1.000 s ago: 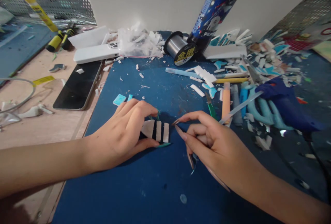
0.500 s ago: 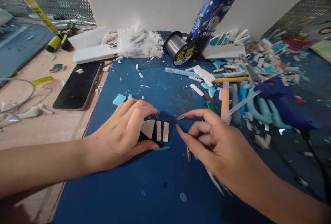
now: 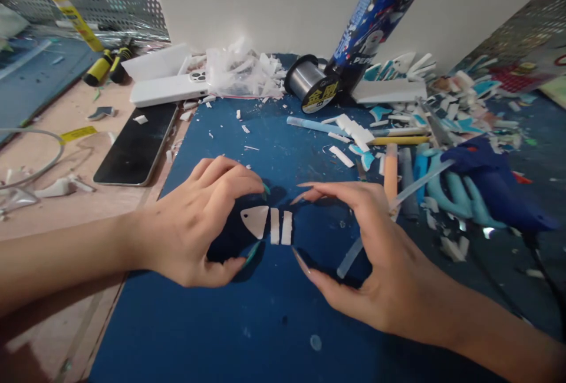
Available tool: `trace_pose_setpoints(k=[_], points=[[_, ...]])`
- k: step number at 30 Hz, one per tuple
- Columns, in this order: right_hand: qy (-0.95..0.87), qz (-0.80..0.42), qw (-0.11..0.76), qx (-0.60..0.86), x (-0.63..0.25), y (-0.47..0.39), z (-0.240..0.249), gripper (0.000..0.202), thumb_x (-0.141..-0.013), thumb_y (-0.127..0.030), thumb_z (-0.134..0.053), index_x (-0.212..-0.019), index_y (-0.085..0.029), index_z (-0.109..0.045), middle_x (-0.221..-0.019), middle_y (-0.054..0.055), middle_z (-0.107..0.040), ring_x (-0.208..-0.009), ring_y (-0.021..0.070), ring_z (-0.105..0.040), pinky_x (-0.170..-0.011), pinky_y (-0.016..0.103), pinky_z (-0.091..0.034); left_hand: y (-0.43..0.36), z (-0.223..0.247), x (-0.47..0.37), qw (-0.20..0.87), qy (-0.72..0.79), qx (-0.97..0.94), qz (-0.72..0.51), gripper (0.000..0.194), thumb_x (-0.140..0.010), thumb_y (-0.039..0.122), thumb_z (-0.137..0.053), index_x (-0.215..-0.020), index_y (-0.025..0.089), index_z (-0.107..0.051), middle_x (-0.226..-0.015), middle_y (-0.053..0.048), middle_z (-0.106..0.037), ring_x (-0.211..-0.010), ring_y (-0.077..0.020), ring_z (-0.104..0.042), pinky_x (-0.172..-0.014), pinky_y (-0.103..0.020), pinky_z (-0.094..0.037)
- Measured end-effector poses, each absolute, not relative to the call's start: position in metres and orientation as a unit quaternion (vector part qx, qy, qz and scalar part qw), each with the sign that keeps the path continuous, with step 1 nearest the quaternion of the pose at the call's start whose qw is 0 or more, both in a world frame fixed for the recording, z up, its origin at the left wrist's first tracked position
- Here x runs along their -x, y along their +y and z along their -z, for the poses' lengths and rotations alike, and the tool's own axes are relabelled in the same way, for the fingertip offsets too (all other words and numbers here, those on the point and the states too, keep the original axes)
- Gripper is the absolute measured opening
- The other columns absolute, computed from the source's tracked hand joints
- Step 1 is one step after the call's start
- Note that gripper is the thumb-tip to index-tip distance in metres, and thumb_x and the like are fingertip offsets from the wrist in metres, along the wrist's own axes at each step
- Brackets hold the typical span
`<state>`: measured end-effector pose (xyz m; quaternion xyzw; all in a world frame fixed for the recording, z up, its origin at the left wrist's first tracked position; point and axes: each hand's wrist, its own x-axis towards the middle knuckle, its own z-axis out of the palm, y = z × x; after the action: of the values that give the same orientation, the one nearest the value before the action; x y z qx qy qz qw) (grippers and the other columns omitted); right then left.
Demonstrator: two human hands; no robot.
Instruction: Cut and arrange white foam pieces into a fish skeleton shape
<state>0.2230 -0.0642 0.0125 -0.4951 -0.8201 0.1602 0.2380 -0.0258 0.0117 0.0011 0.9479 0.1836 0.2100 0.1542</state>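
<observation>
On the blue mat [image 3: 247, 336] lies a white rounded-triangle piece [image 3: 256, 222] with a small dark hole near its left corner. Two narrow white strips, one [image 3: 275, 226] beside the other [image 3: 286, 228], stand upright in view just right of it, with slim gaps between. My left hand [image 3: 207, 218] curves around the left side of the triangle piece, thumb and fingers apart, holding nothing. To the right of the strips is my right hand [image 3: 375, 241], its thumb and fingers spread wide with nothing between them. A translucent stick [image 3: 350, 257] lies on the mat by its palm.
A dark phone [image 3: 135, 144] lies at the left. Behind are a wire spool [image 3: 312, 84], a tilted bottle [image 3: 371, 29] and a bag of white scraps [image 3: 243, 73]. A blue glue gun [image 3: 495, 185], coloured sticks and scraps crowd the right.
My left hand has drawn back left, uncovering the triangle piece. My right hand's thumb and fingers have spread apart near the strips, and the translucent stick now shows. The view has shifted slightly.
</observation>
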Motion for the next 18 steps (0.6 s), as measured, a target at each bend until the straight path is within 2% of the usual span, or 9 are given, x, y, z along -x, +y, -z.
trace_pose_setpoints(k=[6, 18], points=[[-0.824, -0.166, 0.240, 0.485, -0.2221, -0.0606, -0.0066, 0.063, -0.080, -0.024, -0.064, -0.135, -0.018, -0.033, -0.116, 0.011, -0.056, -0.114, 0.0259, -0.051, -0.100, 0.042, -0.045, 0.0131, -0.0011, 0.0257, 0.159, 0.186, -0.949, -0.201, 0.060, -0.070, 0.024, -0.056, -0.124, 0.016, -0.030, -0.118, -0.016, -0.051, -0.103, -0.0340, -0.048, -0.085, -0.057, -0.043], [-0.817, -0.175, 0.235, 0.497, -0.2222, -0.0595, -0.0054, 0.061, -0.080, -0.025, -0.064, -0.134, -0.021, -0.035, -0.114, 0.009, -0.058, -0.111, 0.0267, -0.054, -0.094, 0.043, -0.047, 0.0136, 0.0002, 0.0238, 0.154, 0.185, -0.949, -0.202, 0.055, -0.073, 0.024, -0.055, -0.121, 0.017, -0.030, -0.114, -0.015, -0.051, -0.097, -0.0313, -0.048, -0.081, -0.054, -0.043]])
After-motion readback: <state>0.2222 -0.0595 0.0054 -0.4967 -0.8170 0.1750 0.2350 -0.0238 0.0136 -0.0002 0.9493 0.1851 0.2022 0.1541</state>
